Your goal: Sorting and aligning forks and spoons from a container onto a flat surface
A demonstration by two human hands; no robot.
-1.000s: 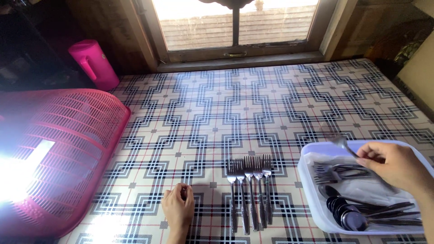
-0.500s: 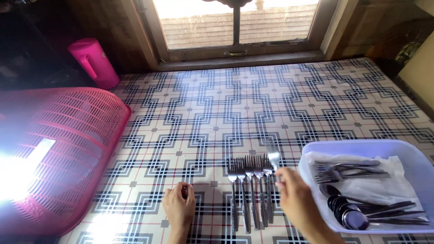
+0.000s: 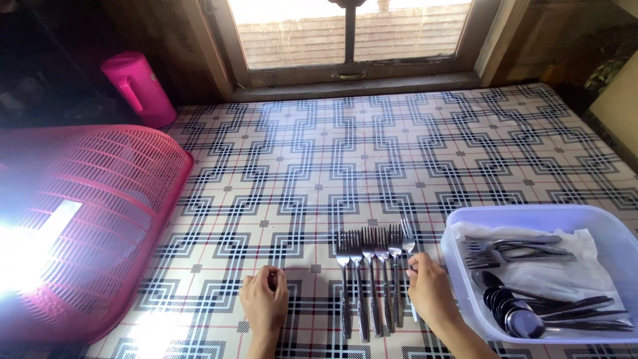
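Several metal forks [image 3: 367,279] lie side by side on the patterned tablecloth, tines toward the window. My right hand [image 3: 430,291] holds one more fork [image 3: 407,240] down at the right end of that row, its tines level with the others. My left hand [image 3: 264,304] rests curled on the cloth to the left of the row, holding nothing. A white plastic tub [image 3: 465,223] at the right holds more forks [image 3: 512,251] and a stack of spoons [image 3: 525,314] on a white paper lining.
A pink slatted basket [image 3: 100,213] lies on the left of the table. A pink jug [image 3: 136,88] stands at the back left by the window sill. The tablecloth [image 3: 372,153] stretches to the window.
My right hand lifted a fork out of the tub, carried it left, and lowered it onto the cloth at the right end of the row. My left hand stayed still.
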